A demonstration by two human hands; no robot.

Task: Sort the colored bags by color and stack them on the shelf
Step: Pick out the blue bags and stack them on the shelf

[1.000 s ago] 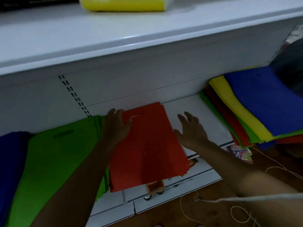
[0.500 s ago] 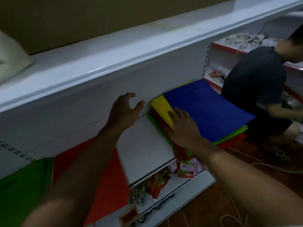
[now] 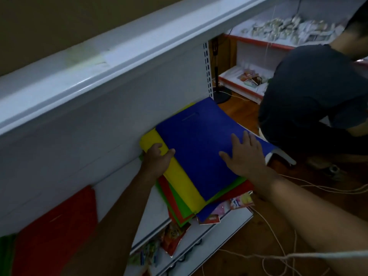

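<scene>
Gripping yellow bag (image 3: 179, 176) with left hand (image 3: 157, 162), right hand (image 3: 245, 158) flat on blue bag (image 3: 201, 148)

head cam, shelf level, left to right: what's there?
green bag → red bag → left hand gripping the yellow bag → blue bag → right hand flat on it → crouching person

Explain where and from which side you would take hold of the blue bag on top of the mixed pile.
Probably the blue bag by its near edge, from the front. It lies flat on top, and that edge overhangs the yellow bag, so fingers could slip under. The right hand rests flat on it; the left hand grips the yellow bag.
</scene>
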